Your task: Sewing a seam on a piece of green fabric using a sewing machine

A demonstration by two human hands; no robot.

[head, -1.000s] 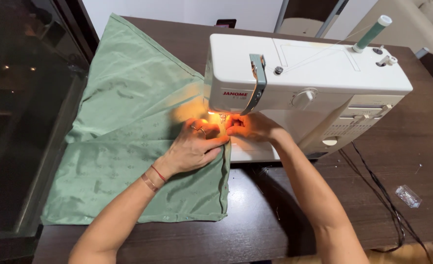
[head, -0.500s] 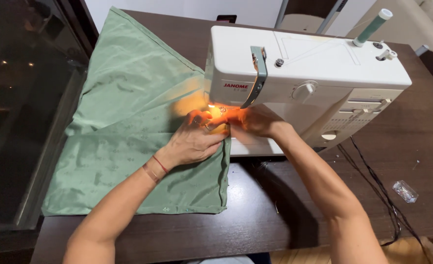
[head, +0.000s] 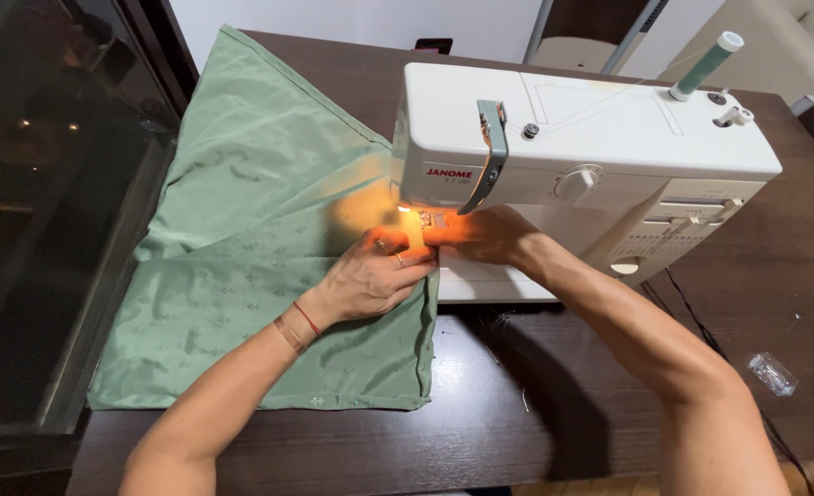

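A white sewing machine (head: pixel 590 156) stands on a dark wooden table (head: pixel 609 395). Green patterned fabric (head: pixel 241 239) lies spread to its left, with its right edge under the lit needle area. My left hand (head: pixel 370 276) presses flat on the fabric just left of the needle, fingers bent; it wears rings and a thin red wrist band. My right hand (head: pixel 485 234) reaches under the machine's arm, fingertips at the presser foot beside my left fingers. Whether it pinches the fabric is hidden by glare from the machine's lamp.
A green thread spool (head: pixel 705 64) sits on the machine's top right. A black cable (head: pixel 701 321) runs across the table to the right. A small clear plastic piece (head: pixel 772 373) lies near the right edge. A dark window (head: pixel 39 184) borders the left side.
Both hands stay at the needle area; my left fingers have drawn slightly closer to my right fingertips. The camera view shifted a little.
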